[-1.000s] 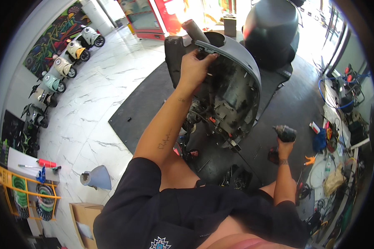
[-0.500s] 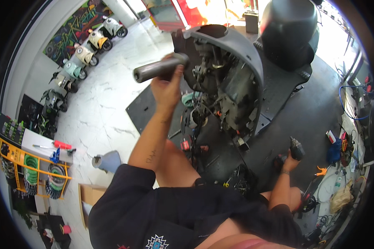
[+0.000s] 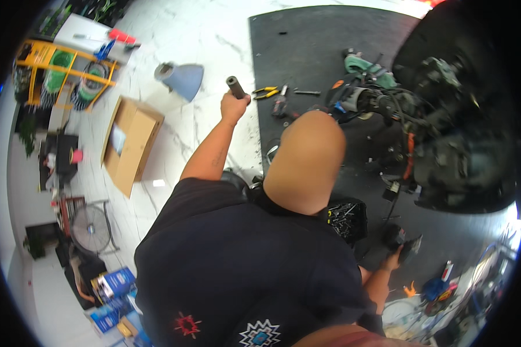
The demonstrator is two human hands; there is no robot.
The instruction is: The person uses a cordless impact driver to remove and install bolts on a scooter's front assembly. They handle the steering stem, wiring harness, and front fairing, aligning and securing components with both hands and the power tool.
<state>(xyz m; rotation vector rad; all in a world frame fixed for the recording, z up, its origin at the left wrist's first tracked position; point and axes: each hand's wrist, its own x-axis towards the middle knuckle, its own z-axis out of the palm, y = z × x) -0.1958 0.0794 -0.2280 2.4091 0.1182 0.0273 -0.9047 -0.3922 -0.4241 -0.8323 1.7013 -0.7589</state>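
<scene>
My left hand (image 3: 234,109) is closed around a grey metal tube (image 3: 235,87), whose hollow end points up and away from me. It is out to the left, near the edge of the black mat (image 3: 307,46). Low on the right, my right hand (image 3: 391,261) grips a dark cordless drill (image 3: 411,247), partly blurred. Beyond my bent knee stands the partly stripped scooter front (image 3: 457,144), with cables and dark panels exposed. Yellow-handled pliers (image 3: 265,92) and a screwdriver (image 3: 281,103) lie on the mat not far from the tube.
A black bin of bolts (image 3: 347,221) sits beside my knee. To the left are an open cardboard box (image 3: 134,147), a blue-grey cone-shaped part (image 3: 182,80) and a yellow rack (image 3: 69,69) of tires. Cables and tools (image 3: 440,292) clutter the lower right.
My view has swung left and down. My left hand, with the tube, has moved from in front of the scooter to over the floor at the left. The right hand keeps the drill.
</scene>
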